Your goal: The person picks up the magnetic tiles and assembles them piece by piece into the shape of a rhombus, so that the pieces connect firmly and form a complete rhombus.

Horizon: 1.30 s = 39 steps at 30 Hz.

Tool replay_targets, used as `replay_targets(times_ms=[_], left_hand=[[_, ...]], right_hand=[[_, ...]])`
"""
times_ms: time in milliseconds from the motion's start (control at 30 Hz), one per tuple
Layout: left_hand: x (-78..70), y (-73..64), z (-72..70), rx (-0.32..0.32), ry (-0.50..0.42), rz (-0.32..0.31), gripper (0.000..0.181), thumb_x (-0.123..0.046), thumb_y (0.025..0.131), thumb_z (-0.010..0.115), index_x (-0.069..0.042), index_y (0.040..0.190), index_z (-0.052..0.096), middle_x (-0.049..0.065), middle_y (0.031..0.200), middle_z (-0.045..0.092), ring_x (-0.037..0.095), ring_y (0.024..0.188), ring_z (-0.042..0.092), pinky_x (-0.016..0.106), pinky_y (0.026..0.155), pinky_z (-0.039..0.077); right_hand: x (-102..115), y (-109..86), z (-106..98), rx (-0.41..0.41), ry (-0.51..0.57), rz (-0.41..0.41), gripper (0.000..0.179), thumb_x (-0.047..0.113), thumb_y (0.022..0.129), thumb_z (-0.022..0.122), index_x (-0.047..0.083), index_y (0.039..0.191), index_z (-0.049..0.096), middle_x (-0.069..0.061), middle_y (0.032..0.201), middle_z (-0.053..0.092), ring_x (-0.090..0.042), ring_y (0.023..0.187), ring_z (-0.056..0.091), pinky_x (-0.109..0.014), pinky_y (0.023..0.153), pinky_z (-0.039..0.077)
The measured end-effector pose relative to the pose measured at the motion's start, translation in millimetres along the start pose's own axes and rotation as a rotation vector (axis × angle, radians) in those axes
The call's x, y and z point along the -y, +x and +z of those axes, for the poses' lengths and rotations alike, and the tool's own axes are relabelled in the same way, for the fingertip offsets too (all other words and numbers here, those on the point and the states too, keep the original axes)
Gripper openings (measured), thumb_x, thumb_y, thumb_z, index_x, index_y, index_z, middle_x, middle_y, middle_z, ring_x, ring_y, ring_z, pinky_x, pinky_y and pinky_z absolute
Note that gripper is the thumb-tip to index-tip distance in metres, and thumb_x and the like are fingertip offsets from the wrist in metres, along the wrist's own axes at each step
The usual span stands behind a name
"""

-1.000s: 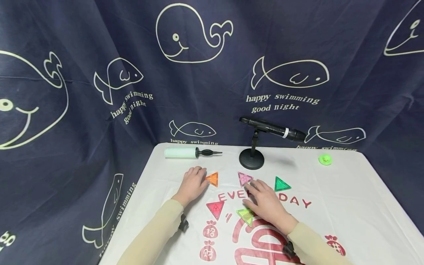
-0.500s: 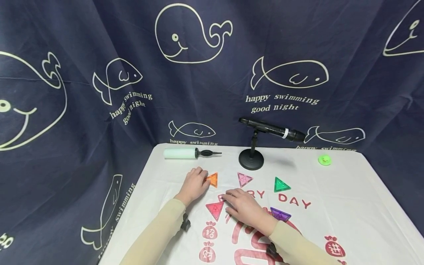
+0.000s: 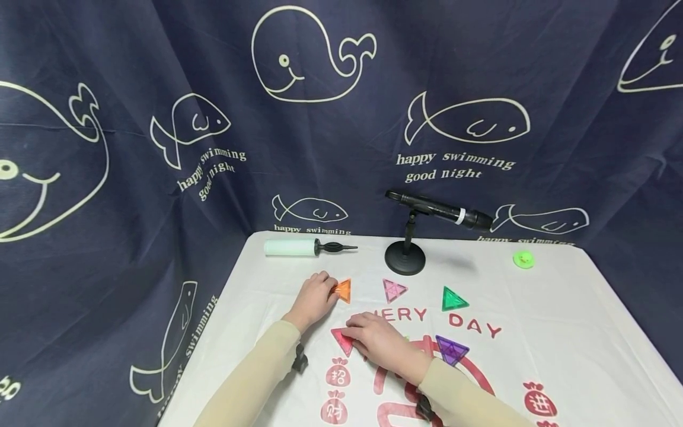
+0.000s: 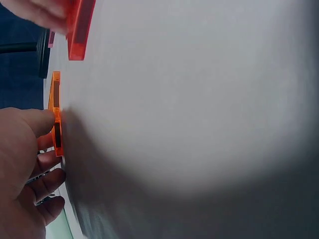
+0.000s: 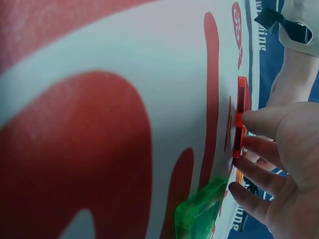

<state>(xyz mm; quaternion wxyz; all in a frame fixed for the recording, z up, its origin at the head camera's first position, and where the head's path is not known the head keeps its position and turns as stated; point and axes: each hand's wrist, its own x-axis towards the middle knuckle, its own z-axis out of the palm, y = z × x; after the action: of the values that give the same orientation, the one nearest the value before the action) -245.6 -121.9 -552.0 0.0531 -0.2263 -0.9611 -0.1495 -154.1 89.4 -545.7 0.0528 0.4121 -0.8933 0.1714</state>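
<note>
The left hand (image 3: 313,299) pinches a translucent orange triangular plastic tile (image 3: 345,290) on the white-covered table (image 3: 555,314); the right hand (image 3: 381,341) pinches a red one (image 3: 342,338) nearer the person. Gripping both seems the current step; moving either calls for steady fingertips.

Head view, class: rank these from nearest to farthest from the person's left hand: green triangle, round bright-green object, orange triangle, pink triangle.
1. Orange triangle: pinched by the left hand, at its right side.
2. Pink triangle: right of the orange one.
3. Green triangle: farther right.
4. Round bright-green object: farthest right, toward the back.
</note>
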Motion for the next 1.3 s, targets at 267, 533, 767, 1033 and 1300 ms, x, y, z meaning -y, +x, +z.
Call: replay_targets(times_ms=[267, 533, 767, 1033, 1300], left_hand=[[4.0, 1.0, 3.9, -0.035, -0.024, 0.036, 0.02, -0.019, 0.095, 0.076, -0.006, 0.11, 0.071, 0.004, 0.101, 0.061, 0.024, 0.092, 0.058, 0.044, 0.085, 0.05], [4.7, -0.2, 0.3, -0.018, -0.083, 0.03, 0.021, -0.015, 0.095, 0.077, -0.004, 0.11, 0.067, 0.004, 0.098, 0.059, 0.02, 0.087, 0.058, 0.041, 0.083, 0.052], [6.0, 0.8, -0.2, 0.03, -0.113, -0.029, 0.024, -0.017, 0.095, 0.078, -0.008, 0.109, 0.061, -0.001, 0.094, 0.055, 0.015, 0.08, 0.053, 0.035, 0.077, 0.051], [7.4, 0.7, -0.7, 0.045, -0.151, -0.035, 0.033, -0.019, 0.095, 0.079, -0.007, 0.12, 0.061, 0.0, 0.098, 0.057, 0.014, 0.082, 0.054, 0.035, 0.079, 0.052], [10.2, 0.4, -0.1, 0.024, -0.131, 0.003, 0.023, -0.015, 0.094, 0.079, -0.008, 0.108, 0.062, -0.001, 0.093, 0.053, 0.014, 0.079, 0.052, 0.034, 0.076, 0.051]], right_hand=[[1.2, 0.3, 1.3, -0.032, 0.015, -0.041, 0.026, 0.012, 0.092, 0.08, 0.009, 0.118, 0.078, -0.007, 0.118, 0.071, -0.024, 0.114, 0.065, -0.04, 0.102, 0.049], [0.2, -0.8, 1.6, -0.06, 0.004, -0.039, 0.025, 0.013, 0.09, 0.082, 0.011, 0.114, 0.079, -0.006, 0.116, 0.071, -0.023, 0.11, 0.066, -0.04, 0.098, 0.051], [-0.1, -1.7, 0.5, -0.098, -0.013, 0.0, 0.023, 0.014, 0.089, 0.084, 0.012, 0.111, 0.081, -0.006, 0.113, 0.071, -0.022, 0.099, 0.066, -0.04, 0.088, 0.055], [0.1, -0.8, -0.1, -0.059, -0.063, 0.104, 0.022, 0.022, 0.09, 0.084, 0.014, 0.11, 0.081, -0.005, 0.114, 0.071, -0.022, 0.101, 0.067, -0.042, 0.087, 0.056], [-2.0, 2.9, 0.7, -0.079, -0.112, 0.167, 0.021, 0.025, 0.09, 0.084, 0.015, 0.109, 0.081, -0.002, 0.105, 0.07, -0.022, 0.093, 0.067, -0.043, 0.081, 0.056]])
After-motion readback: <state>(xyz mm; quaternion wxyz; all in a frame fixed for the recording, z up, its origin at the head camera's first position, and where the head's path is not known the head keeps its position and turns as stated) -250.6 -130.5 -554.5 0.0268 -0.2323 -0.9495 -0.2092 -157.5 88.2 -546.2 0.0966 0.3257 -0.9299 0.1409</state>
